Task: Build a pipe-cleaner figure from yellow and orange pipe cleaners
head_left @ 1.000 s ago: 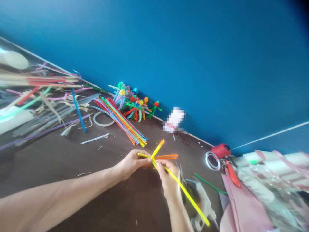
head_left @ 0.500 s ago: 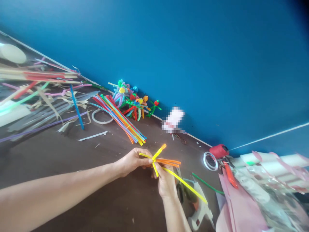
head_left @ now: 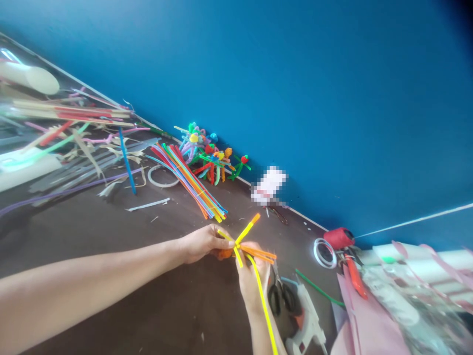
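Observation:
My left hand (head_left: 207,242) pinches a pipe-cleaner figure at its crossing, thumb on top. Its short yellow ends spread out from that point, one tipped in orange, and orange pipe cleaners (head_left: 260,254) stick out to the right. From the crossing a long yellow pipe cleaner (head_left: 263,296) bends down over my right wrist. My right hand (head_left: 253,276) is closed on the figure from below, with a fingertip by the crossing; its other fingers are partly hidden. Beyond my hands lies a bundle of coloured pipe cleaners (head_left: 192,185).
Finished pipe-cleaner figures (head_left: 214,153) stand along the blue wall. Scissors (head_left: 283,296) and a white glue gun (head_left: 306,320) lie beside my right wrist. Further right are a red thread spool (head_left: 338,238) and red-handled pliers (head_left: 355,281). Loose strips and sticks (head_left: 74,113) clutter the left.
The long yellow pipe cleaner has swung from pointing right to hanging down across my right wrist. Both hands keep their hold on the figure. The view has shifted slightly.

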A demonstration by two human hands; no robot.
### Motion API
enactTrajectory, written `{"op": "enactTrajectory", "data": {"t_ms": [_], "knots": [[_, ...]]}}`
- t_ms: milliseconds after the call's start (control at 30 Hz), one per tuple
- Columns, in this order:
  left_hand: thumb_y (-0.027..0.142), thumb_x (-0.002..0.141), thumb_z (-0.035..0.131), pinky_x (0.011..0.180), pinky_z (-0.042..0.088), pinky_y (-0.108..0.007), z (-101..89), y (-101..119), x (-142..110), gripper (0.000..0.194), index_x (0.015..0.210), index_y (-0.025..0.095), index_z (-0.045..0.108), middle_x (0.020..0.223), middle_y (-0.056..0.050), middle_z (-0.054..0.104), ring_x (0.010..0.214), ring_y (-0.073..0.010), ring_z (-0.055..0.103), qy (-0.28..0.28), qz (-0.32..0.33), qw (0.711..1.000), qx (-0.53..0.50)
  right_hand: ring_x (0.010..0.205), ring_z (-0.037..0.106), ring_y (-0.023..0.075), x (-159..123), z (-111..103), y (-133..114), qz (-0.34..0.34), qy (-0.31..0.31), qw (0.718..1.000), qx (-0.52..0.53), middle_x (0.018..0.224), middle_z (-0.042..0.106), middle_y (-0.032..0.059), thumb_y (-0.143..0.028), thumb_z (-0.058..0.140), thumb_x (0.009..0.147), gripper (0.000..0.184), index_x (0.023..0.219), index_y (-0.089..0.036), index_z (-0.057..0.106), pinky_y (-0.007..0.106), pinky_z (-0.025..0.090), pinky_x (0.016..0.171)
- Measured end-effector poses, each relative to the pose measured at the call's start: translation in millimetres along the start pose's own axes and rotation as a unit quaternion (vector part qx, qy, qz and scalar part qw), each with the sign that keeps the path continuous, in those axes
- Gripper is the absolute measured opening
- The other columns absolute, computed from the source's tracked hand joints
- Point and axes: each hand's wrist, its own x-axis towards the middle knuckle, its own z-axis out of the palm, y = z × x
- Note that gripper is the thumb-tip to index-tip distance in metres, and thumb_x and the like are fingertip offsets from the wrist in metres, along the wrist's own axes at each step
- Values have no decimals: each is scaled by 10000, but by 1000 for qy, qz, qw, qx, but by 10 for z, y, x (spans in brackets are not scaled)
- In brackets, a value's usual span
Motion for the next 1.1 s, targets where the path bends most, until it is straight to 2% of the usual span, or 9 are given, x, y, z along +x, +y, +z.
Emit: {"op": "enactTrajectory", "data": {"t_ms": [200,400,467,533,600,733,833,933,1100], "knots": [[306,631,676,501,359,-208,25,-6,17,226,604,93,606,515,3,546,479,-75,467,-2,-8,1000,23,620,552,138,26,-103,-71,-140,-9,987,-79,646,568,22,-158,499,781,106,743,-177,597,252,447,603],[286,605,692,469,362,-206,-17,33,9,206,618,99,606,510,0,552,452,-78,474,-27,-55,998,14,632,542,153,49,-151,-90,-193,-30,978,-66,645,574,43,-163,493,798,142,752,-199,622,274,446,601],[273,592,700,447,358,-204,-40,19,5,200,639,100,612,502,-1,554,432,-78,472,-45,-74,996,-5,640,549,156,38,-162,-90,-141,-50,988,-36,660,588,43,-194,520,787,115,731,-199,620,274,450,603],[260,584,704,427,353,-199,-55,1,-3,197,667,103,618,496,1,552,425,-81,476,-54,-77,995,-21,632,553,150,19,-169,-77,-47,-67,996,18,677,601,36,-238,565,761,74,722,-192,608,258,449,586],[246,588,701,417,350,-191,-60,-8,-17,187,680,104,623,497,-1,557,432,-85,486,-54,-66,996,-16,573,535,127,1,-167,-44,53,-90,990,98,647,593,16,-280,612,724,100,734,-182,599,231,432,530],[242,602,689,423,358,-185,-51,17,-43,164,674,106,634,512,-4,576,439,-81,494,-46,-58,996,41,433,438,73,1,-158,41,182,-162,935,258,519,519,-38,-330,662,664,189,711,-162,589,188,362,424],[255,607,682,441,374,-191,-40,40,-51,162,672,112,644,514,0,581,443,-80,489,-57,-55,993,89,400,408,56,38,-169,70,261,-196,898,295,477,500,-50,-310,679,646,181,648,-152,592,169,322,389],[265,598,684,451,380,-193,-23,41,-54,177,684,113,655,510,2,577,456,-83,489,-69,-55,988,123,399,412,54,81,-192,63,294,-219,879,305,465,497,-57,-264,706,614,160,601,-149,595,167,323,390],[283,616,655,429,383,-189,45,7,-65,185,692,114,639,505,14,549,432,-74,452,-17,-32,985,170,597,556,117,105,-239,26,275,-219,872,342,613,604,-5,-249,705,625,128,663,-145,640,230,442,610]]}}
